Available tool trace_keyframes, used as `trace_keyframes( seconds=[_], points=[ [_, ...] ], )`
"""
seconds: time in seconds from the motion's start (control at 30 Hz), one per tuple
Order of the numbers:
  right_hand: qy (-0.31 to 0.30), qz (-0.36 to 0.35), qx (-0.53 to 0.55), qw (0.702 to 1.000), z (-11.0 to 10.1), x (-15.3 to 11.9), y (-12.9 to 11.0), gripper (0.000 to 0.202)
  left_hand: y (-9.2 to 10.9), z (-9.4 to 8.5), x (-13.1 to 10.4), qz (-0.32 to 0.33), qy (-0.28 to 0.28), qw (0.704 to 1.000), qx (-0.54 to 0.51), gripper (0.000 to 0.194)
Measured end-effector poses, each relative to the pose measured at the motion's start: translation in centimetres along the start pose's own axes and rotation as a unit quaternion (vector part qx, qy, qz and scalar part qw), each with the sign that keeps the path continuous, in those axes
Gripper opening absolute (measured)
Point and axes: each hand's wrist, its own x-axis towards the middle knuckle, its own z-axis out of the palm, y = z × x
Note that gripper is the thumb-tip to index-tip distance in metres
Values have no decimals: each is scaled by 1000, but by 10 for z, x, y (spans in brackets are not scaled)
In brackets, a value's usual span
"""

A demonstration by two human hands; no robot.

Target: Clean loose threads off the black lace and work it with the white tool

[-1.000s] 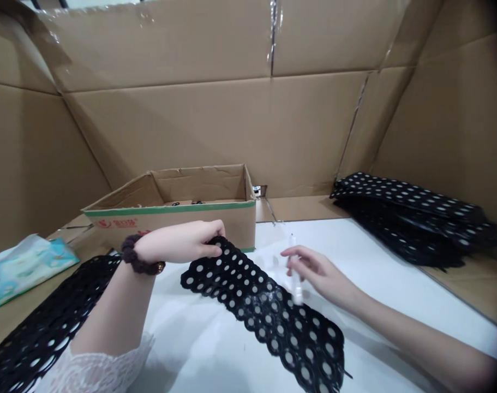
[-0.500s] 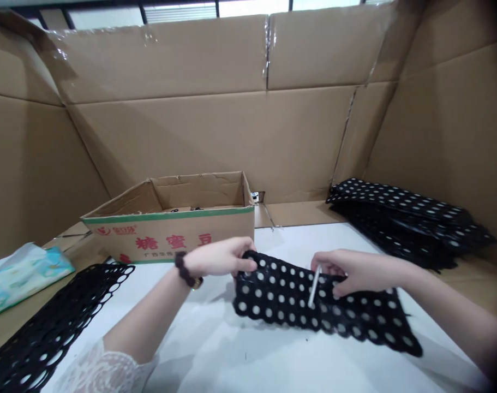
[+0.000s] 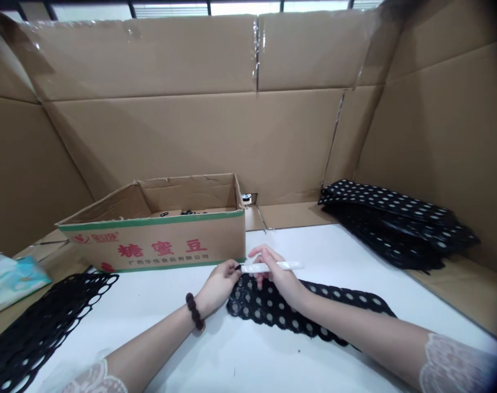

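A black rubber-like sheet full of round holes (image 3: pixel 268 314) lies across the white table in front of me. My left hand (image 3: pixel 216 285) is closed on its upper left corner. In my right hand (image 3: pixel 287 284) is a slim white pen-like stick (image 3: pixel 253 268), held almost level. The stick's left end meets the sheet's corner at my left fingertips; what it does to the rubber there is too small to make out. My right forearm covers part of the sheet.
A cardboard box (image 3: pixel 162 248) with small black pieces inside stands behind my left hand. Another black holed sheet (image 3: pixel 47 322) and a tissue pack (image 3: pixel 17 281) lie at left. More holed sheets (image 3: pixel 395 218) are piled at right. Cardboard walls (image 3: pixel 183 136) surround the table.
The sheet has come down flatter on the table. My right hand has moved left along it to the left corner, and the white stick has swung from steep to nearly level.
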Motion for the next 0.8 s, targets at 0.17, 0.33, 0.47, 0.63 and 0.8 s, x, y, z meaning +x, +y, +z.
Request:
trace_keyframes(
  seconds=[0.17, 0.33, 0.47, 0.63, 0.8],
  points=[
    [63, 69, -32, 995, -8, 5, 25, 14, -7, 1, 4, -21, 13, 999, -28, 19],
    [54, 56, -41, 996, -8, 5, 27, 18, -8, -2, 3, -46, 22, 997, -53, 22],
    [52, 48, -45, 996, -8, 5, 27, 14, -7, -2, 3, -49, 24, 997, -61, 21],
    [51, 53, -63, 995, -8, 6, 27, 14, -8, -1, 5, -51, 24, 997, -51, 18],
    [34, 43, -96, 994, -7, 3, 28, 14, -12, 3, 3, -26, 43, 999, -16, 14]
  ],
)
